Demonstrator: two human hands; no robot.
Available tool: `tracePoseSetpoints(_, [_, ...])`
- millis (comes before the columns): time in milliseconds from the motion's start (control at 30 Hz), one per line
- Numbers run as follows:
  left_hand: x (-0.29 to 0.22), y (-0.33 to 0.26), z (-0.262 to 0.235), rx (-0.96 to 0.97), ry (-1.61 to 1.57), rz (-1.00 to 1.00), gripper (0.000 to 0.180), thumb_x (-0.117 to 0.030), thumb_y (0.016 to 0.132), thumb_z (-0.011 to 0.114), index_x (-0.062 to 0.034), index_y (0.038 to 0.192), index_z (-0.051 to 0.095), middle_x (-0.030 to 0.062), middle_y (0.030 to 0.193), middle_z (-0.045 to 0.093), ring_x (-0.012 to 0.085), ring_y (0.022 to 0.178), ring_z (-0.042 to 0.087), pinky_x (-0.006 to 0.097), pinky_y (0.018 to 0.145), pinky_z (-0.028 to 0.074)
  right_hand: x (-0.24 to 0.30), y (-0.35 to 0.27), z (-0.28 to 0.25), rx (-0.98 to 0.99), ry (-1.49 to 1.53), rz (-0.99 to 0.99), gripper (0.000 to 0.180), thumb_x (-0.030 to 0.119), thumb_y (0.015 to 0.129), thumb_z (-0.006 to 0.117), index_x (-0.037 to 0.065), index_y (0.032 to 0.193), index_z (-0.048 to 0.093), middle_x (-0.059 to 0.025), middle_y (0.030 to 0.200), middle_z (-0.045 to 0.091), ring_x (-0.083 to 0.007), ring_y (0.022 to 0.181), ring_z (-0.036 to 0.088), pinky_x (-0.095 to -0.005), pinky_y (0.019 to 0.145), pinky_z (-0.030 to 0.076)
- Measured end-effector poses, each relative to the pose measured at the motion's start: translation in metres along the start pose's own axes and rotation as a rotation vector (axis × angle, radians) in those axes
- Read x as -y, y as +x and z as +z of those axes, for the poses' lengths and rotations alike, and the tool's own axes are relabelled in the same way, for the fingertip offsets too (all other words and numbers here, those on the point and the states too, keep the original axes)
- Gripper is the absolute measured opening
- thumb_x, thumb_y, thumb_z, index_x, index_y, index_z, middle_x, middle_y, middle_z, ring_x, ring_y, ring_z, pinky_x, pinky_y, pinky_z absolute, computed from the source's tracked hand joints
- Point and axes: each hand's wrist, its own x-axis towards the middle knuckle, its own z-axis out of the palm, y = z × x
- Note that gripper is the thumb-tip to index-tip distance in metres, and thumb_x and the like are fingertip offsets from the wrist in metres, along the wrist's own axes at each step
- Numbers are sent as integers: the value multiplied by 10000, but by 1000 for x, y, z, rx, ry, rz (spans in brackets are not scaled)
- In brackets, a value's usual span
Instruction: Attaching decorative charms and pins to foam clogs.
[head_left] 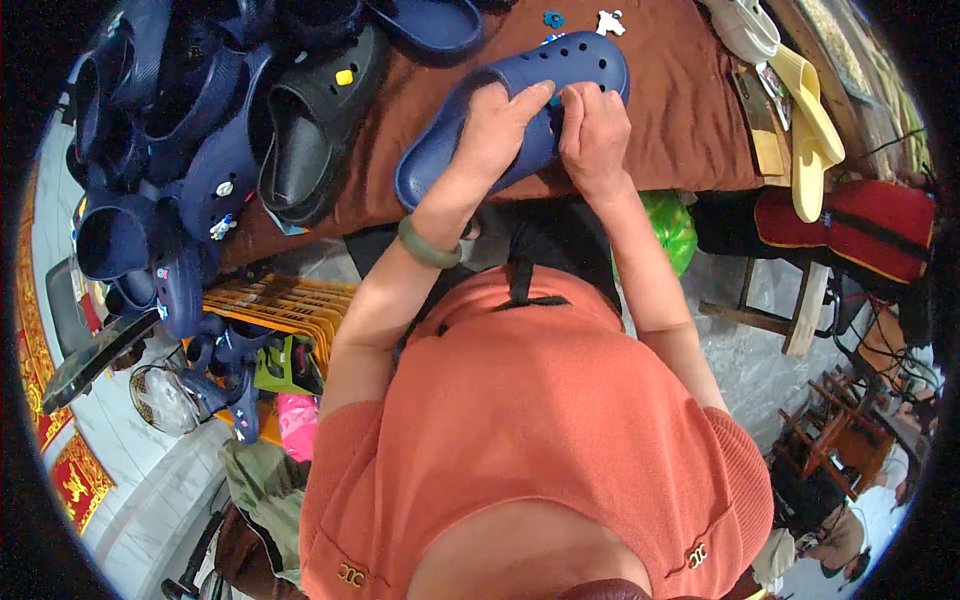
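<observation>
A blue foam clog (527,72) with round vent holes lies on the brown cloth in front of me. My left hand (493,128) grips its upper, fingers reaching into the foot opening and thumb on top. Against the clog's upper, beside the left thumb, my right hand (595,135) is closed in a pinch. A speck of blue shows by its fingertips, too small to make out. Just beyond the toe lie a blue charm (554,19) and a white charm (610,22). Another small charm (552,39) sits at the clog's far edge.
The brown cloth (680,120) covers the work surface. Blue clogs (215,175) are piled at left, beside a black clog (318,135) with a yellow charm. A yellow slipper (808,130) and a white clog (745,28) are at right. An orange crate (290,300) stands lower left.
</observation>
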Motion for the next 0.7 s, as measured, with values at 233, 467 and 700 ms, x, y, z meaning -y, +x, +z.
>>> tracePoseSetpoints(233, [-13, -3, -19, 143, 145, -35, 250, -167, 862, 579, 11, 1029, 634, 51, 895, 653, 122, 753, 618, 268, 687, 505, -74, 42, -18, -143, 179, 496, 272, 240, 985, 421, 19, 959, 578, -136, 786, 626, -259, 714, 618, -362, 678, 483])
tracePoseSetpoints(467, [-19, -5, -29, 208, -68, -210, 314, -183, 815, 613, 14, 1060, 613, 70, 926, 655, 129, 761, 630, 263, 679, 514, -165, 41, -6, 122, -25, 378, 238, 279, 920, 539, 104, 1057, 622, -142, 886, 652, -294, 828, 633, -389, 731, 492])
tracePoseSetpoints(700, [-2, 4, -41, 217, 19, -193, 332, -212, 795, 640, -7, 1054, 609, 55, 927, 648, 129, 783, 628, 262, 703, 510, -162, 55, 21, 233, -299, 164, 305, 361, 829, 636, 277, 1122, 629, -50, 1240, 534, -337, 1166, 445, -500, 938, 375])
